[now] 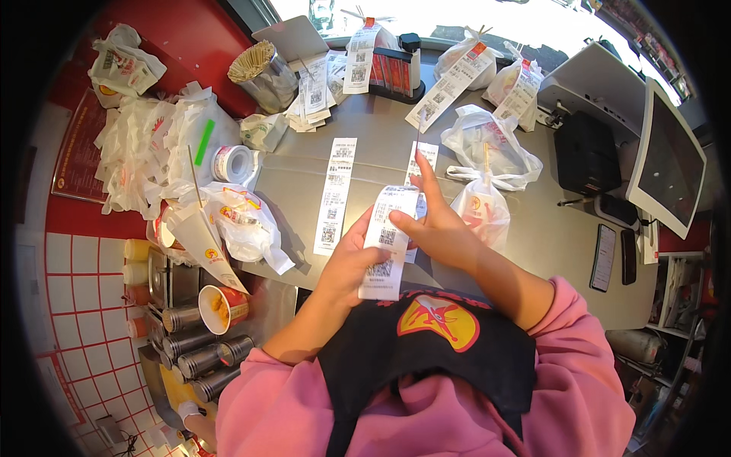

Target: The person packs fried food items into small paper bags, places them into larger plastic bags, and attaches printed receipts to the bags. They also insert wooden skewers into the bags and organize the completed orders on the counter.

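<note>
My left hand grips the lower part of a long printed paper receipt, its thumb across the face. My right hand has its thumb on the receipt's upper right edge, with the index finger stretched upward. A thin stick rises by that fingertip. Partly behind my right hand, a second receipt lies on the metal counter. Another receipt lies flat to the left. A tied plastic bag stands just right of my right hand, and an open-topped bag is above it.
Stacked plastic bags, a tape roll and a tub of wooden sticks are at left. A paper cup with food stands lower left. A phone and a monitor are right. A co-worker's gloved hand shows lower left.
</note>
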Motion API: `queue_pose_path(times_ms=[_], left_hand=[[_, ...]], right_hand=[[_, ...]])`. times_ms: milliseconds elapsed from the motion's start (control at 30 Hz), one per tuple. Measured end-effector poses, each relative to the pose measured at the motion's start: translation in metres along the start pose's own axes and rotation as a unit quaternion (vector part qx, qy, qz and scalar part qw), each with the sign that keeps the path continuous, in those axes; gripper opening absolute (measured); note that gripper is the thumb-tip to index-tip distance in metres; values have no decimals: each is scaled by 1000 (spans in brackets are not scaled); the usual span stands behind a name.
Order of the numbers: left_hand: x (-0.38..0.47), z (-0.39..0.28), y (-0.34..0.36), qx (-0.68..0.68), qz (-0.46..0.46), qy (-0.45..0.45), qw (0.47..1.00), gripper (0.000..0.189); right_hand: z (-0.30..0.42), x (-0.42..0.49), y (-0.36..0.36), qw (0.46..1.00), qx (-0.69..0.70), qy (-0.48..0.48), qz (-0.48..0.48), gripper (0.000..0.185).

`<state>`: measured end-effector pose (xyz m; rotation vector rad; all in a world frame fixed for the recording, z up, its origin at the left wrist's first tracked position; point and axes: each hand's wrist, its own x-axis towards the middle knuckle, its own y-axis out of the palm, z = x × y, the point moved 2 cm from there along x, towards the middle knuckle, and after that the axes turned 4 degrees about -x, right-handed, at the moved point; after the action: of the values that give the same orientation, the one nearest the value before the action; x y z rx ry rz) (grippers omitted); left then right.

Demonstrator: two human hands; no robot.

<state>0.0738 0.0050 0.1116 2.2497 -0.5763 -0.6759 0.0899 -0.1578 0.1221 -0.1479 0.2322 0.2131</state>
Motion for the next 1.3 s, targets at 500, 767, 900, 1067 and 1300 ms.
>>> queue_pose_path(times_ms=[500, 767, 900, 1067, 1300], left_hand=[[18, -44, 75, 130, 321, 85, 934, 78], [36, -66, 109, 170, 244, 71, 952, 84], [41, -64, 113, 166, 198, 45, 965, 96], [44, -52, 119, 114, 274, -46, 954, 105], [42, -46, 117, 68, 324, -107, 937, 95]], right_hand=[[112, -31, -50, 919, 15, -390, -52, 109], [155, -64, -69, 774, -382, -411, -291, 67], [183, -109, -95, 864, -293, -409, -35, 17], [192, -67, -96, 936, -226, -248, 107, 15], [189, -36, -119, 919, -283, -274, -20, 19]])
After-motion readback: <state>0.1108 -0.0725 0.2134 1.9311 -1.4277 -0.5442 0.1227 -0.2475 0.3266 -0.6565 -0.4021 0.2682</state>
